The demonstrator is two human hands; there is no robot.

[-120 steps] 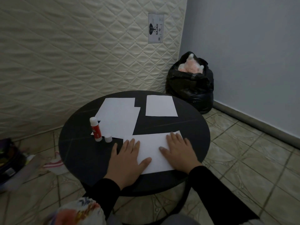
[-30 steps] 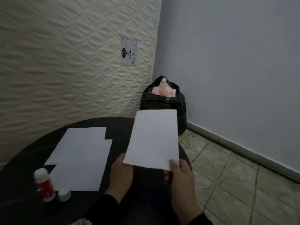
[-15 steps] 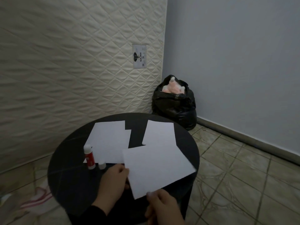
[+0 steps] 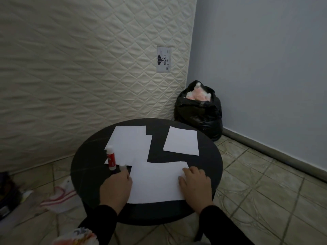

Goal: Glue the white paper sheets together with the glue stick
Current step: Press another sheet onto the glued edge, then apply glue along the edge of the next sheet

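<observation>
A white paper sheet (image 4: pixel 157 182) lies flat at the near side of the round black table (image 4: pixel 208 163). My left hand (image 4: pixel 115 186) grips its left edge with curled fingers. My right hand (image 4: pixel 194 183) lies over its right edge and far right corner. The red and white glue stick (image 4: pixel 110 158) stands uncapped just beyond my left hand, with its white cap (image 4: pixel 122 167) beside it. Two overlapping white sheets (image 4: pixel 131 143) lie at the back left of the table, and a single sheet (image 4: pixel 182 143) lies at the back right.
A quilted mattress (image 4: pixel 79 68) leans against the wall behind the table. A full black bin bag (image 4: pixel 198 110) sits in the corner on the tiled floor. A white and pink cloth (image 4: pixel 60 197) and dark items lie on the floor at the left.
The sheet was lifted off the table and held up in both hands; it now lies flat at the near side again, with my hands on its edges.
</observation>
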